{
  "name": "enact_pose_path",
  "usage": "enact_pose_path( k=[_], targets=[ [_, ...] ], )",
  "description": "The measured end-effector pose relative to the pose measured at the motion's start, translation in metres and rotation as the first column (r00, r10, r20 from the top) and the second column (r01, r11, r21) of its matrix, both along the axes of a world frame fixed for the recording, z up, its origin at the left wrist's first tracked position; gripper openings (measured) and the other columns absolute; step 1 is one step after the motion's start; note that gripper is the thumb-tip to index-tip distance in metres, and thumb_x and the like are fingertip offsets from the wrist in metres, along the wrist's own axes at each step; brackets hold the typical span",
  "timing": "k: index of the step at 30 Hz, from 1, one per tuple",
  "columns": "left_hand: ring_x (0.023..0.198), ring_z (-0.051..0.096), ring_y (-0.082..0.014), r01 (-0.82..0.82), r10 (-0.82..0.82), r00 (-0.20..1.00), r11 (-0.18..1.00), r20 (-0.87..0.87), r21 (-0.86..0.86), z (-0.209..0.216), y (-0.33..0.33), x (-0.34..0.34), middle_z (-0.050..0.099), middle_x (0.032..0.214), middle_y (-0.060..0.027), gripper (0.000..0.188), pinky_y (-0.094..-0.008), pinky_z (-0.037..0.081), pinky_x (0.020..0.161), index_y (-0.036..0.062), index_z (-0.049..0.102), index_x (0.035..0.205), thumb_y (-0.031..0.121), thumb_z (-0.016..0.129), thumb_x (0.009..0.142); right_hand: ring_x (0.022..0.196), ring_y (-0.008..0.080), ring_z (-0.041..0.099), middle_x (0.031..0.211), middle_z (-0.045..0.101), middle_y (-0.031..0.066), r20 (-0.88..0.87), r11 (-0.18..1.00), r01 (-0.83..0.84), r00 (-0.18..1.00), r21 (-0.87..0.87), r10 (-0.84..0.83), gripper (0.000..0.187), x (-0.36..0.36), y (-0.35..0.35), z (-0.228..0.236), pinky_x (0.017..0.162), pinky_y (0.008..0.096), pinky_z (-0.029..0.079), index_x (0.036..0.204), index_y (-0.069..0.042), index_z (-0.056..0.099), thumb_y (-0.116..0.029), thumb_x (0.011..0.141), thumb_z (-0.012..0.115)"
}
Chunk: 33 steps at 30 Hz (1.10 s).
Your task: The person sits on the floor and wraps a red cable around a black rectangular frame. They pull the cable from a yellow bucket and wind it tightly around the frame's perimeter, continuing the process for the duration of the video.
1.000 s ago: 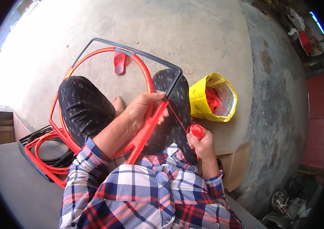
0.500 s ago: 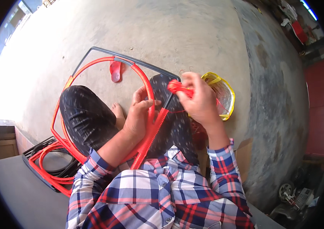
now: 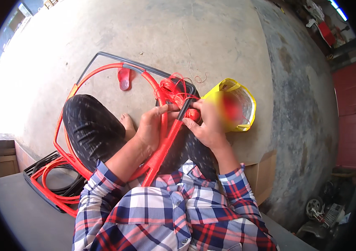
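Observation:
Across my lap lies a dark grey wire frame (image 3: 138,64) with a round inner ring (image 3: 153,83), both partly wrapped in red cord. My left hand (image 3: 149,125) is closed round the ring's right side, its fingertips reaching the frame's side bar. At that bar, my right hand (image 3: 209,127) pinches a bundle of red cord (image 3: 192,115), thumb on the near side. Part of the bundle is hidden behind the bar. Loose red loops (image 3: 171,87) spread between the ring and the frame's far right corner.
Right of my knee stands a yellow bag (image 3: 241,86) with a silvery lining; a red patch there is blurred. More red and black frames (image 3: 56,180) lie on the grey seat at left. A red slipper (image 3: 124,78) is on the floor. A cardboard box (image 3: 265,178) stands at right.
My right hand has brought the cord bundle down and left, from above the frame's corner to the side bar. Its loops have spread out. My left fingers now reach the bar.

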State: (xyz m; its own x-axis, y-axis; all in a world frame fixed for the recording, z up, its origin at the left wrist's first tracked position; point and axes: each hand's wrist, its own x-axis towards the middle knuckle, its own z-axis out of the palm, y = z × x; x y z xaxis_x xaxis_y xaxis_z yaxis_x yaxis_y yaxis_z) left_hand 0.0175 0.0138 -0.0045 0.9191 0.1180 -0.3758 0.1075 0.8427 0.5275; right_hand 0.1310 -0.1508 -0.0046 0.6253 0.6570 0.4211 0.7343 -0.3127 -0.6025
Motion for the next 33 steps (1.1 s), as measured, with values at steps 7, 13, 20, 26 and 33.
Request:
enact_pose_path(
  k=[7,13,20,26,33],
  targets=[
    [0.083,0.068,-0.0244,0.112,-0.062,0.974,0.968,-0.217,0.225,0.01,-0.004,0.003,0.07,0.098,-0.0159,0.034,-0.0354,0.054,0.072,0.0005,0.059,0.115,0.027,0.055,0.094,0.106,0.0254,0.059,0.109,0.062,0.0139,-0.493,0.904,0.055,0.851,0.425,0.18,0.016,0.01,-0.016,-0.003,0.097,0.0368,0.045,0.091,0.0,0.06,-0.011,0.079,0.063],
    [0.071,0.068,-0.0225,0.193,-0.154,0.939,0.976,-0.306,0.099,0.006,0.002,0.002,0.069,0.086,-0.0156,0.022,-0.0331,0.056,0.062,-0.0013,0.062,0.104,0.019,0.058,0.095,0.086,0.023,0.06,0.099,0.061,0.011,-0.534,0.606,-0.045,0.425,0.794,0.731,0.029,0.014,-0.114,0.03,0.092,0.0475,0.047,0.096,-0.008,0.052,-0.031,0.083,0.064],
    [0.064,0.067,-0.0214,0.275,-0.226,0.923,0.954,-0.31,0.122,0.002,0.003,0.005,0.069,0.078,-0.0138,0.019,-0.0323,0.057,0.059,-0.0019,0.062,0.102,0.016,0.056,0.099,0.065,0.0138,0.057,0.085,0.061,0.0058,-0.756,0.546,0.535,0.547,0.645,0.358,0.014,0.026,-0.141,0.031,0.069,0.0342,0.05,0.104,-0.006,0.057,-0.018,0.095,0.059],
    [0.062,0.067,-0.0213,0.238,-0.195,0.934,0.964,-0.3,0.114,0.004,0.001,0.001,0.069,0.077,-0.0137,0.02,-0.0322,0.057,0.057,-0.0012,0.062,0.1,0.019,0.06,0.098,0.058,0.0084,0.054,0.079,0.061,0.0025,-0.851,0.964,0.131,0.508,0.23,0.134,0.014,-0.039,-0.022,0.001,0.055,0.0241,0.046,0.106,-0.004,0.057,-0.012,0.095,0.062],
    [0.058,0.064,-0.0218,0.265,-0.233,0.913,0.963,-0.336,0.05,0.003,0.005,0.008,0.067,0.074,-0.0133,0.022,-0.0316,0.055,0.055,0.0006,0.06,0.099,0.023,0.057,0.098,0.071,0.0054,0.052,0.078,0.054,-0.0039,-0.863,0.953,0.019,0.43,0.303,0.265,0.014,-0.052,-0.043,0.019,0.066,0.0233,0.045,0.102,-0.006,0.057,-0.006,0.09,0.062]
  ],
)
